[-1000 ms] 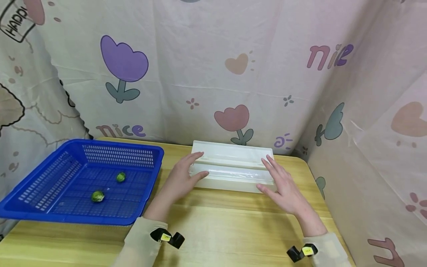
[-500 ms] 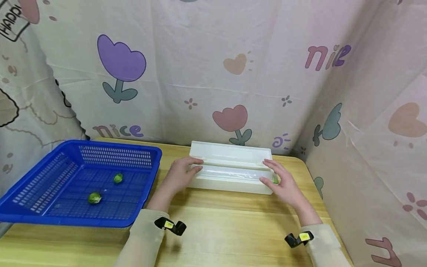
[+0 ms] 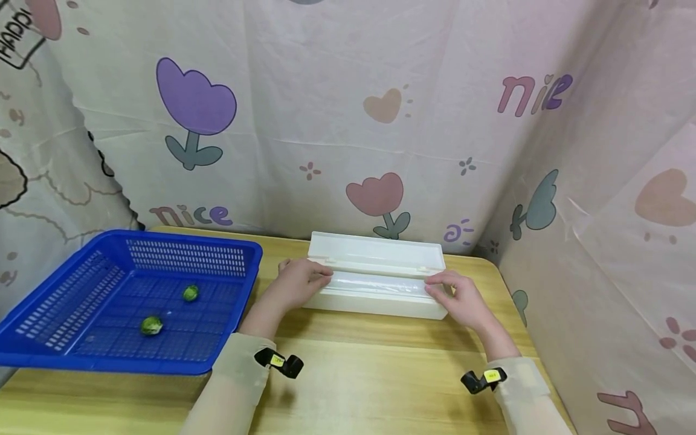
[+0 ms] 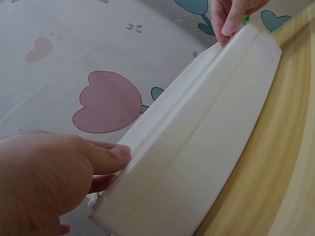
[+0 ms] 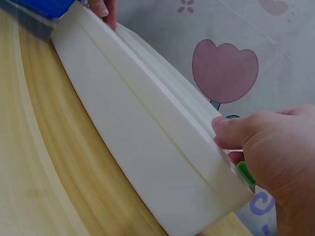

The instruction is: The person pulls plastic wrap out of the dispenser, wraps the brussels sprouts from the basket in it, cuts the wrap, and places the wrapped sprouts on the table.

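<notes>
A long white cling film dispenser (image 3: pixel 375 305) stands on the table, its lid (image 3: pixel 377 246) raised at the back. Clear cling film (image 3: pixel 380 284) shows in its opening. My left hand (image 3: pixel 293 284) is at the left end, thumb and fingers pinching the film there. At the other end my right hand (image 3: pixel 461 297) pinches the film likewise. In the left wrist view the left thumb (image 4: pixel 118 156) lies at the opening's edge; fingertips inside are partly hidden. A small green part (image 5: pixel 246 173) on the dispenser's end shows beneath the right hand in the right wrist view.
To the left stands a blue plastic basket (image 3: pixel 239 314) with two Brussels sprouts (image 3: pixel 151 325) in it. The wooden table (image 3: pixel 359 374) runs up to a printed curtain (image 3: pixel 293 151) behind and at the right.
Both hands have closed in on the dispenser's ends, from spread fingers to thumbs and fingertips pinching the film. The view has shifted slightly; the basket and sprouts stay in place.
</notes>
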Available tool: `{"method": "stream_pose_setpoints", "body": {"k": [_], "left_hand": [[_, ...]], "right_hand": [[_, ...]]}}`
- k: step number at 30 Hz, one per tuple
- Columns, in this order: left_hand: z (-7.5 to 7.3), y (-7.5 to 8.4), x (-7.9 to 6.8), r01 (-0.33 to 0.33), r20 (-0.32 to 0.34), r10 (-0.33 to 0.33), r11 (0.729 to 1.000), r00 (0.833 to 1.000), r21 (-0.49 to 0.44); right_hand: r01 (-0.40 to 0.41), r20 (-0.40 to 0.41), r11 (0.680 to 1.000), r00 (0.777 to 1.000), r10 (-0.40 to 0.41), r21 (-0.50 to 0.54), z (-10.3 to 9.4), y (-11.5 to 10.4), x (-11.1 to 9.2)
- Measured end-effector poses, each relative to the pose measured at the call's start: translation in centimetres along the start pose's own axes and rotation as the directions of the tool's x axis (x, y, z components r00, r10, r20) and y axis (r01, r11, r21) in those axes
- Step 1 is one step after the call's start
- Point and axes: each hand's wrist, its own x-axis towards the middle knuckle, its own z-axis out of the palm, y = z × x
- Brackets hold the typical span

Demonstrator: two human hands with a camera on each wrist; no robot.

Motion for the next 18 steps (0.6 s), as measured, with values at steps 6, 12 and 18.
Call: {"method": "stream_pose_setpoints", "body": {"k": [6, 12, 18], "left_hand": [[-0.5, -0.1, 0.2, 0.017, 0.070, -0.018, 1.000, 0.997, 0.008], [-0.6, 0.0, 0.7, 0.041, 0.114, -0.045, 0.998, 0.992, 0.042], [-0.5, 0.2, 1.3, 0.052, 0.101, -0.058, 0.997, 0.993, 0.060]], "right_hand": [[0.004, 0.060, 1.000, 0.998, -0.002, -0.031, 0.0, 0.2, 0.4], [-0.008, 0.112, 0.999, 0.994, 0.013, -0.041, -0.2, 0.2, 0.6], [-0.036, 0.130, 0.998, 0.991, 0.042, -0.047, -0.4, 0.0, 1.1]]}}
